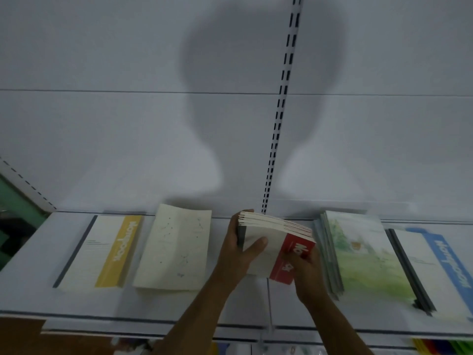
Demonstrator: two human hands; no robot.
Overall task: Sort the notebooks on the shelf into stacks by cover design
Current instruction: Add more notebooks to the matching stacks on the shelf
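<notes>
Where notebook stacks (102, 249) lie apart, the white shelf (30, 285) meets a slotted backboard (128, 124).

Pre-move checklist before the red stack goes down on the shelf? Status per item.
1. Left hand holds the red-band notebook stack at its spine side: ok.
2. Right hand grips the red-band edge: ok.
3. Stack squared up: not ok, the upper edges fan apart.
4. Free shelf space under the stack, between the cream constellation notebooks and the green landscape stack: ok.
5. Other piles each one design, yellow-band and blue-band included: cannot tell below the top covers.
6. Every notebook in the held stack red-band: cannot tell.
</notes>
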